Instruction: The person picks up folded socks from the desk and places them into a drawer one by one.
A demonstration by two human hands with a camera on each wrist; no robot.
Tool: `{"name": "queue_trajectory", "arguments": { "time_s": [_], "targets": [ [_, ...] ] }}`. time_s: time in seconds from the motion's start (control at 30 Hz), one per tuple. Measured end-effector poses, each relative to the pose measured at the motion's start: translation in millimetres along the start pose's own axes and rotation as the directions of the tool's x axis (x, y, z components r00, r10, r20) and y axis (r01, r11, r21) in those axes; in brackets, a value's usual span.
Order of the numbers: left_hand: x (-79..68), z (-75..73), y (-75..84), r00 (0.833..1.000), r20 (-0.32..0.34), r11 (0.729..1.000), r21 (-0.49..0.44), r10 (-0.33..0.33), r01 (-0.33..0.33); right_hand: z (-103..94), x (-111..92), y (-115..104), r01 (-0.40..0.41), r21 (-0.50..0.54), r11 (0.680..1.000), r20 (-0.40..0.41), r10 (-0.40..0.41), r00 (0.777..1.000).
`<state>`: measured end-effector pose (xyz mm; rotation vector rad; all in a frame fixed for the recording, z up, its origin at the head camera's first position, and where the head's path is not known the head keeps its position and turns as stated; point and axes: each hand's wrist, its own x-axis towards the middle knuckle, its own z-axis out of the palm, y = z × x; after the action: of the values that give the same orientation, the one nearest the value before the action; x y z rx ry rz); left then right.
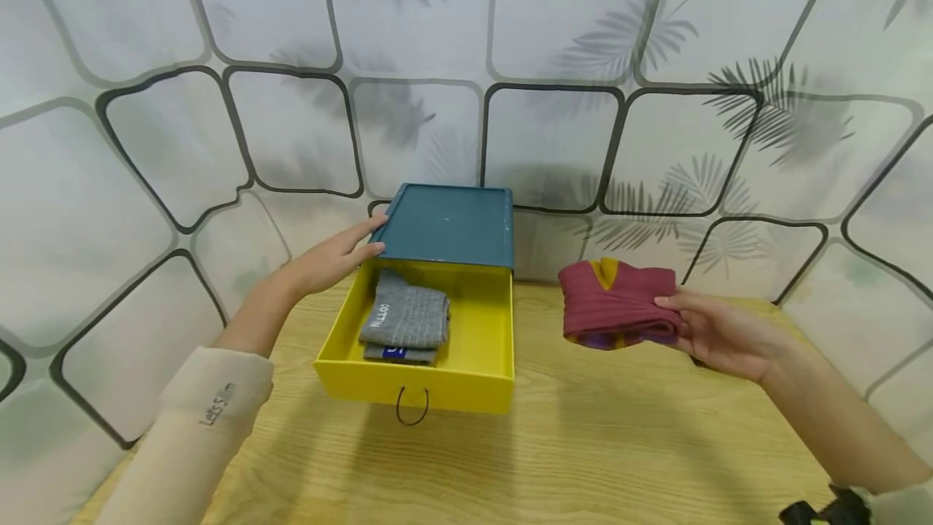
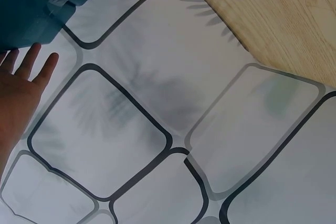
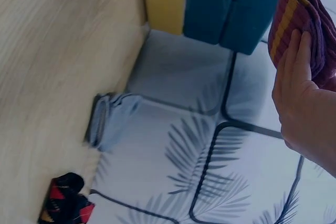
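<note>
My right hand (image 1: 729, 335) pinches a folded maroon pair of socks (image 1: 619, 302) with yellow and purple parts, thumb on top and fingers beneath. The socks are in the air to the right of a yellow drawer (image 1: 477, 330), which is pulled out of a blue box (image 1: 448, 225). Inside the drawer, on its left side, lie folded grey socks (image 1: 408, 314) with white lettering and a blue label. My left hand (image 1: 328, 262) rests with extended fingers at the box's left top edge. The left wrist view shows that hand (image 2: 21, 90) beside the blue box wall (image 2: 37, 24).
A folded grey-blue garment (image 3: 110, 119) and a black-and-red patterned cloth item (image 3: 65, 200) lie on the wooden table (image 3: 58, 77) near its back edge. A patterned curtain (image 1: 554, 136) stands behind the box. A thin dark ring handle (image 1: 412, 407) hangs on the drawer front.
</note>
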<state>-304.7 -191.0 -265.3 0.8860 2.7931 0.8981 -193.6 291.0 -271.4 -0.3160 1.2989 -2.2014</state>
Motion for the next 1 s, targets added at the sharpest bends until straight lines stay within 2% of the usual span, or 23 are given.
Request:
{"name": "queue_trajectory", "arguments": {
  "time_s": [0.37, 0.6, 0.7, 0.83, 1.0],
  "targets": [
    [-0.3, 0.2, 0.5, 1.000, 0.000, 1.000, -0.005, 0.007, -0.007, 48.0, 19.1, -13.9, 0.010, -0.072, 0.997, -0.008, -0.011, 1.000],
    [-0.5, 0.0, 0.3, 1.000, 0.001, 1.000, -0.007, 0.008, -0.008, 80.2, 41.4, -13.8, -0.028, -0.088, 0.996, -0.025, 0.026, 0.999],
    [-0.4, -0.1, 0.2, 1.000, 0.001, 1.000, -0.008, 0.009, -0.009, 91.6, 54.3, -14.7, -0.046, -0.127, 0.991, -0.028, 0.042, 0.999],
    [-0.1, 0.0, -0.5, 1.000, 0.000, 1.000, -0.005, 0.010, -0.010, 104.2, 73.2, -15.1, -0.067, -0.265, 0.962, -0.029, 0.061, 0.998],
    [0.5, -0.1, -0.6, 1.000, -0.001, 1.000, -0.001, 0.014, -0.014, 117.4, 94.9, -16.1, -0.103, -0.440, 0.892, -0.028, 0.100, 0.995]
  ]
}}
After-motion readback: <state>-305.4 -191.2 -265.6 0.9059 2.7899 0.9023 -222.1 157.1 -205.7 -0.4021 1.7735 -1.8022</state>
